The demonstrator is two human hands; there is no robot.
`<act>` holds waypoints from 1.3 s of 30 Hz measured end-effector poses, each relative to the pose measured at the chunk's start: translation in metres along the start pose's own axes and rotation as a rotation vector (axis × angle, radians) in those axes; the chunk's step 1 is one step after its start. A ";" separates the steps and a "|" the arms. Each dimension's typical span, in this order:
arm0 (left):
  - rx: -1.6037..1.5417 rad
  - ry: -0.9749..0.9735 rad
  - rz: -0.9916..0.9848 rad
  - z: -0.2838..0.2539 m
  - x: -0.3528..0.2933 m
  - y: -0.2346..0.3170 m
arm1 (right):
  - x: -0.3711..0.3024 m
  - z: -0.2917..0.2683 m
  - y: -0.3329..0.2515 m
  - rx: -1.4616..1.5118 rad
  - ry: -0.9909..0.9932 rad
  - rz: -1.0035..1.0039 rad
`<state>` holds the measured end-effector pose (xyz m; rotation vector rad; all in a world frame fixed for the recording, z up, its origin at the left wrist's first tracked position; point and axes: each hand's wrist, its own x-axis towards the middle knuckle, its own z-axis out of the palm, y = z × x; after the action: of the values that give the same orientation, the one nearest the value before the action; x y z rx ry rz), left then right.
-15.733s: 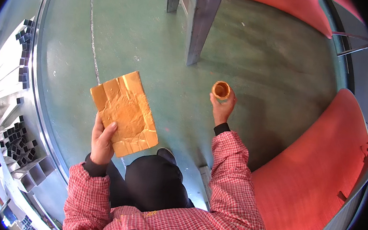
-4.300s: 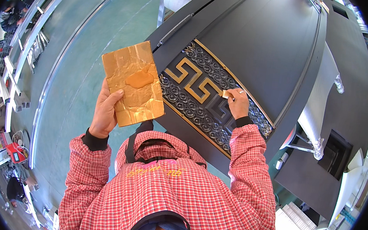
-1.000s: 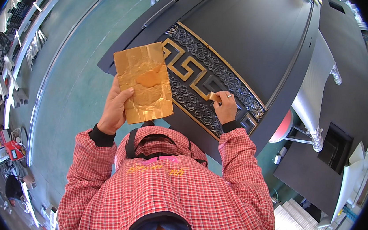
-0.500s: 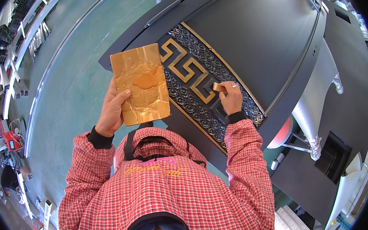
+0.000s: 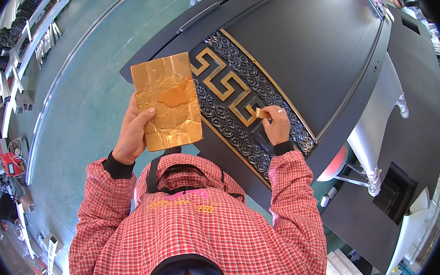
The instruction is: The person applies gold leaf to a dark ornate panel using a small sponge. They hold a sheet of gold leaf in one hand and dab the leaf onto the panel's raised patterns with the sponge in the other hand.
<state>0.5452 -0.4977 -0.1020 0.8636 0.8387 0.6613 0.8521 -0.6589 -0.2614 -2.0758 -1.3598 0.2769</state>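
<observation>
My left hand [image 5: 132,132] grips the lower left edge of a flat, creased board [image 5: 170,127] coated in gold, thumb on top. A wet-looking orange-gold paint puddle [image 5: 176,96] lies in the board's middle. My right hand [image 5: 277,127], a ring on one finger, pinches a small gold-stained pad [image 5: 260,113], possibly a sponge. This pad touches the raised key pattern [image 5: 228,88] on a dark door panel [image 5: 303,45]. Much of the pattern is gold; the part below and right of my right hand is dark. Scrollwork bands [image 5: 222,119] run along both sides of it.
Right of the panel are a silvery wrapped roll [image 5: 371,123], a red rounded object [image 5: 334,163] and another dark panel [image 5: 420,88] with a rectangular opening. Metal profiles and tools [image 5: 12,162] lie along the far left of the green floor [image 5: 86,98].
My right hand has shifted slightly downward with the pad. A pattern segment beside the pad that was dark now looks gold. The left hand and board have barely moved.
</observation>
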 end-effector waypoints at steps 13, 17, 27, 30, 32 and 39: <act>0.014 0.025 0.019 -0.003 -0.004 0.003 | 0.062 0.014 0.037 -0.052 0.005 -0.215; 0.002 0.017 0.020 -0.004 -0.005 0.002 | 0.061 0.002 0.028 -0.017 0.033 -0.053; 0.020 -0.011 0.004 0.001 0.001 0.001 | 0.024 0.009 0.025 -0.035 -0.036 0.015; 0.024 -0.022 -0.001 0.003 0.003 0.000 | 0.012 0.004 0.033 -0.021 -0.028 0.044; 0.031 -0.036 -0.009 0.005 0.005 -0.001 | 0.004 0.000 0.038 -0.011 -0.021 0.057; 0.035 -0.066 -0.023 0.013 0.008 -0.004 | -0.021 -0.019 0.052 -0.005 -0.007 0.148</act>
<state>0.5609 -0.4987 -0.1035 0.9014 0.8019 0.5962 0.8908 -0.6990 -0.2815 -2.1849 -1.2140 0.3443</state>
